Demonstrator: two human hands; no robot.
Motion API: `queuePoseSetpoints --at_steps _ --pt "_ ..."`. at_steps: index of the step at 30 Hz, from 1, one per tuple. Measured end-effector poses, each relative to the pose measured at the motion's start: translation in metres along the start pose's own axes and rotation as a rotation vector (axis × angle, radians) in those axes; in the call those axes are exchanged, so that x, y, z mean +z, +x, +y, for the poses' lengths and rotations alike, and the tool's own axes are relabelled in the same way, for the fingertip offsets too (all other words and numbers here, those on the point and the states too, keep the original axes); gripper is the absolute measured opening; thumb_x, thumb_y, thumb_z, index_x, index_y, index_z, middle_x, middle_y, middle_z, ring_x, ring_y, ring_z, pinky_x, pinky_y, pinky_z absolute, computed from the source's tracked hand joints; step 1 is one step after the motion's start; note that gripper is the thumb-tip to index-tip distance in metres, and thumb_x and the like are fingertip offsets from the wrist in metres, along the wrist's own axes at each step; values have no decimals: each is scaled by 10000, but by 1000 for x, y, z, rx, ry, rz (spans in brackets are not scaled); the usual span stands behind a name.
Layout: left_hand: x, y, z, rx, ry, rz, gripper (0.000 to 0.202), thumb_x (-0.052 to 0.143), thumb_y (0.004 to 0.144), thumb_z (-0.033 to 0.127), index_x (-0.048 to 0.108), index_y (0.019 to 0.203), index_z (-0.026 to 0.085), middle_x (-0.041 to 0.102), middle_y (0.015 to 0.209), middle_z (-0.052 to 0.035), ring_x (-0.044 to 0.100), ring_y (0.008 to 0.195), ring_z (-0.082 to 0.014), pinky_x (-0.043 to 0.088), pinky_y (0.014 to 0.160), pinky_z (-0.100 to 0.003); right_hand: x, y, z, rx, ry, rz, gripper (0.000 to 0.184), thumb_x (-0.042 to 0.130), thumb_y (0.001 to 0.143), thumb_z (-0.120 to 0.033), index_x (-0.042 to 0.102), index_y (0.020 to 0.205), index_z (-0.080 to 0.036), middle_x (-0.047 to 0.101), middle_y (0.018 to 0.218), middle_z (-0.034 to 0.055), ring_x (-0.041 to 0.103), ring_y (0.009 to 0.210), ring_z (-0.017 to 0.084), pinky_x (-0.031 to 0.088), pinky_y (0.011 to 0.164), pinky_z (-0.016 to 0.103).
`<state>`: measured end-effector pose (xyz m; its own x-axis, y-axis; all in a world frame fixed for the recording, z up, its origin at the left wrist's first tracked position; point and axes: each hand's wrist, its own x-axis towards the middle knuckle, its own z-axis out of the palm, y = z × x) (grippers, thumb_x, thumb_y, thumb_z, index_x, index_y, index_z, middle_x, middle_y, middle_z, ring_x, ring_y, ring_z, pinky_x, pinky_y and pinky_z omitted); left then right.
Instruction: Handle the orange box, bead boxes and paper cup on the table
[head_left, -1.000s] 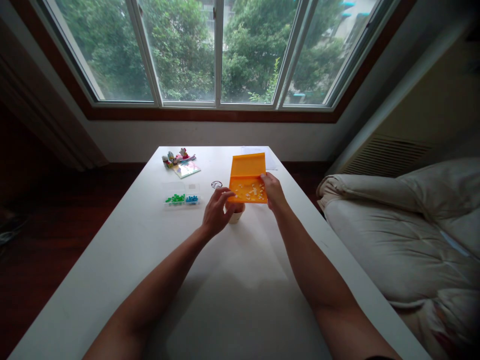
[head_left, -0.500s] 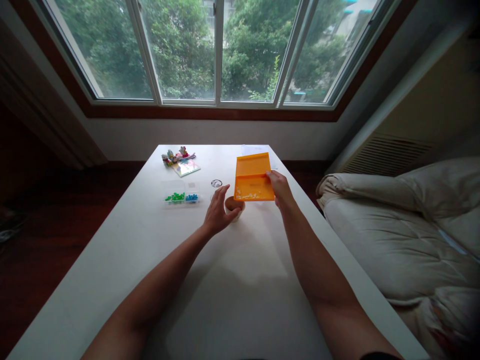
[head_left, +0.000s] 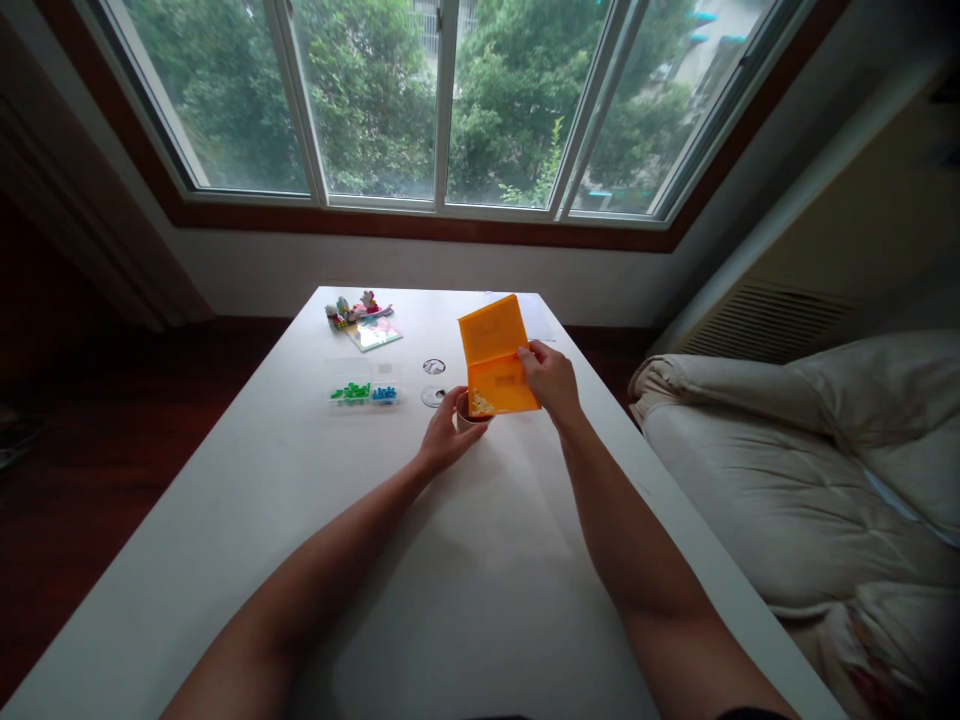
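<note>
My right hand [head_left: 551, 380] grips the right side of an open orange plastic case [head_left: 501, 345], which is tilted down to the left. Small whitish pieces [head_left: 481, 402] are gathered in the case's lower left corner. That corner sits over the mouth of a paper cup [head_left: 471, 425]. My left hand [head_left: 448, 435] is wrapped around the cup's left side; the case hides part of the cup's opening.
Left of the cup lies a clear box holding green pieces [head_left: 351, 392] and blue pieces [head_left: 384, 394]. Two discs [head_left: 433, 367] are near the cup. Small figurines [head_left: 352, 310] and a shiny square card [head_left: 373, 333] are at the far left. A padded sofa [head_left: 795, 460] stands to the right.
The orange case has tilted left and its pieces have slid into the lower left corner, now over the cup. My left hand has closed around the cup.
</note>
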<state>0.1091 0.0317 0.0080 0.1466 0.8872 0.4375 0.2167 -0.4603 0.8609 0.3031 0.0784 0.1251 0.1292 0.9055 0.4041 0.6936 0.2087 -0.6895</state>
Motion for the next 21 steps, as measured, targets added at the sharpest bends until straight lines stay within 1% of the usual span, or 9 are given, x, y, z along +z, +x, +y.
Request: queuePoseSetpoints --at_steps 2,4,7,10,16,18,21 --pt "0 -1 -2 -13 -6 18 682 743 800 326 429 1403 264 581 1356 -88 584 1209 -255 446 1061 -469 -1 2 -7 -35 -45 1 309 474 902 -459 617 751 -230 630 689 -1 513 639 169 303 571 266" --pt "-2 -2 -5 -21 -12 28 722 759 782 334 423 1417 261 568 1372 -96 574 1226 -265 444 1062 -476 -1 4 -14 -56 -87 -12 308 476 904 -450 619 745 -228 623 677 -1 501 630 167 292 570 270" --pt "-4 -2 -9 -34 -12 26 801 767 775 365 379 1467 250 554 1382 -113 562 1241 -271 444 1062 -470 0 6 -23 -77 -156 -37 298 491 900 -442 624 740 -227 618 666 1 490 615 166 278 569 275" --pt "-7 -2 -11 -47 16 34 851 769 773 389 349 1497 238 546 1377 -124 547 1248 -278 425 1077 -474 1 2 -33 -109 -235 -21 293 487 912 -439 645 775 -233 625 671 11 494 620 174 269 580 281" --pt "-11 -2 -9 -37 54 50 763 779 737 308 445 1418 227 549 1328 -121 538 1226 -278 432 1063 -460 9 -20 -53 -214 -418 -4 308 446 956 -433 674 896 -235 642 702 42 525 644 194 241 597 290" --pt "-10 -2 -8 -59 3 52 774 791 721 293 444 1410 228 552 1322 -120 547 1216 -276 444 1050 -458 12 -28 -61 -240 -479 -10 307 445 961 -434 672 922 -231 633 690 45 523 634 191 232 596 290" --pt "-5 -3 -8 -91 -179 23 825 790 718 259 387 1436 222 569 1333 -127 572 1206 -268 473 1023 -449 15 -38 -73 -274 -543 -34 296 434 966 -417 663 929 -234 616 669 42 516 616 185 223 593 291"
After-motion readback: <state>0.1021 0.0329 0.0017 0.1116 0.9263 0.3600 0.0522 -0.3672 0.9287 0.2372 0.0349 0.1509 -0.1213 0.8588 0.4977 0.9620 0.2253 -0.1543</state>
